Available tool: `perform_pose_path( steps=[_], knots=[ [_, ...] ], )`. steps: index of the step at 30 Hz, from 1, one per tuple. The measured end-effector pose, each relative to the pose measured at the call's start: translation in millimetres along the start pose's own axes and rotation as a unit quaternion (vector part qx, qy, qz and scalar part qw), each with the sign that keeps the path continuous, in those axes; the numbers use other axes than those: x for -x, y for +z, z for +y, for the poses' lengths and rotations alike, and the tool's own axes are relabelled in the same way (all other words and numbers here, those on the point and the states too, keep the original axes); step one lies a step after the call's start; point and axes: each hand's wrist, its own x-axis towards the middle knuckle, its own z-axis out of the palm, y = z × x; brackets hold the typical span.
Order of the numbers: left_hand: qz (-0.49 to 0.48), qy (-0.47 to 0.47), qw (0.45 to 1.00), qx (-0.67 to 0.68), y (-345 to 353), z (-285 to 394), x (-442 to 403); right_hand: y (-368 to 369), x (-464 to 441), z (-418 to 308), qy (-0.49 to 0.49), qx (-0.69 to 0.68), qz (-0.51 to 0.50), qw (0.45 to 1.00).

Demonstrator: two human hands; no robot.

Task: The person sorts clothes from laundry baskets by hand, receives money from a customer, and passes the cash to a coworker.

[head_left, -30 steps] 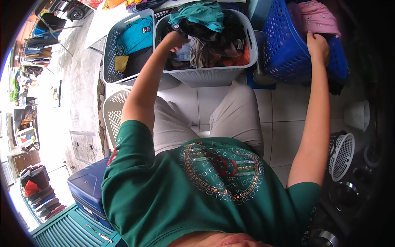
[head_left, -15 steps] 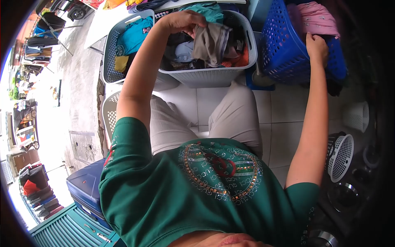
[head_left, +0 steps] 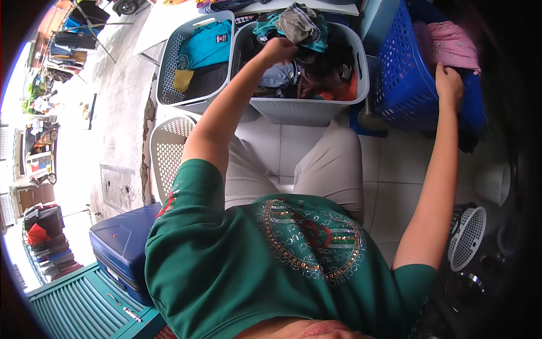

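My left hand (head_left: 280, 51) is over the middle grey basket (head_left: 299, 112), just below a grey-brown cloth (head_left: 296, 25). Its fingers look loosely bent and apart, with nothing visible between them. The grey-brown cloth lies bunched on a teal garment (head_left: 320, 42) at the basket's far side. Dark, light blue (head_left: 275, 75) and orange-red (head_left: 342, 90) clothes fill the basket. On the right, my right hand (head_left: 450, 87) is closed on the near rim of a tilted blue basket (head_left: 398, 73), beside pink cloth (head_left: 451, 46).
Left of the middle basket, another grey basket (head_left: 169, 70) holds turquoise, yellow and dark clothes. A beige perforated basket (head_left: 169, 150) and a blue suitcase (head_left: 127, 237) stand lower left. White perforated baskets (head_left: 470, 237) are at the right. Clothes racks stand outside at the far left.
My left hand has carried the grey-brown cloth up onto the teal garment and let it go, then dropped lower. My right hand has stayed on the blue basket. The view has shifted slightly.
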Motion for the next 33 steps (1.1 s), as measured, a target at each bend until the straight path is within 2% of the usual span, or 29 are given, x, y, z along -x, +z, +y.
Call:
perform_pose_path(
  steps=[4,5,7,9,11,12,14,15,16,17,18,19,20,24,26,27,29,30,31,33],
  knots=[
    [-0.208,0.046,0.969,-0.128,38.9,2.3,36.5,1.5,-3.1,2.2,0.005,0.008,-0.013,1.0],
    [-0.204,0.046,0.969,-0.127,38.5,-0.6,41.8,1.9,-3.4,0.9,0.001,0.007,-0.011,1.0],
    [-0.256,0.042,0.958,-0.124,40.0,-6.4,48.4,0.5,-1.9,1.3,0.005,0.009,-0.009,1.0],
    [-0.245,0.034,0.961,-0.126,43.0,-28.1,38.8,-3.3,1.8,-2.9,0.013,0.013,-0.005,1.0],
    [-0.24,0.087,0.92,-0.297,48.1,-50.9,23.1,-1.0,-0.8,-1.6,0.016,0.015,-0.014,1.0],
    [-0.238,0.086,0.922,-0.294,53.8,-50.0,24.1,0.7,-2.2,0.0,0.013,0.016,-0.014,1.0],
    [-0.086,0.011,0.959,-0.271,61.0,-3.9,47.9,5.6,-7.5,4.9,0.008,0.024,-0.003,1.0],
    [-0.092,-0.022,0.964,-0.25,74.0,-3.7,39.3,5.9,-8.7,6.2,0.0,0.023,-0.003,1.0],
    [-0.06,-0.007,0.958,-0.279,90.1,-7.6,35.7,5.2,-9.5,7.3,-0.001,0.037,-0.006,0.999],
    [-0.107,-0.028,0.952,-0.285,92.5,11.9,44.1,4.2,-9.7,5.4,-0.005,0.05,-0.008,0.999],
    [-0.102,-0.017,0.931,-0.351,106.8,9.3,37.0,5.2,-10.3,6.1,-0.011,0.045,0.001,0.999],
    [-0.071,-0.026,0.933,-0.352,120.8,1.2,28.7,6.5,-11.0,8.2,-0.017,0.04,0.011,0.999],
    [0.029,-0.039,0.949,-0.31,137.1,-15.5,16.5,9.7,-13.8,11.5,-0.024,0.04,0.019,0.999],
    [0.04,-0.009,0.966,-0.255,121.0,12.7,33.7,13.5,-24.6,16.4,-0.028,0.046,0.001,0.999],
    [0.136,0.086,0.983,-0.083,106.3,36.5,50.9,13.1,-21.4,12.0,-0.029,0.045,0.001,0.999],
    [0.144,0.097,0.985,0.007,94.2,47.8,58.3,9.8,-17.9,11.7,-0.023,0.042,0.004,0.999],
    [0.163,0.12,0.968,0.149,77.9,66.7,76.4,3.1,-4.6,1.7,-0.005,0.029,0.016,0.999],
    [0.109,0.117,0.936,0.314,64.8,83.8,98.3,0.0,2.3,-1.6,-0.002,0.016,0.031,0.999],
    [0.11,0.108,0.91,0.384,52.3,102.1,123.9,-9.0,14.7,-10.9,0.023,0.004,0.031,0.999],
    [0.108,0.134,0.862,0.477,44.6,100.0,143.9,-6.6,13.9,-9.4,0.014,-0.008,0.052,0.999]
  ],
)
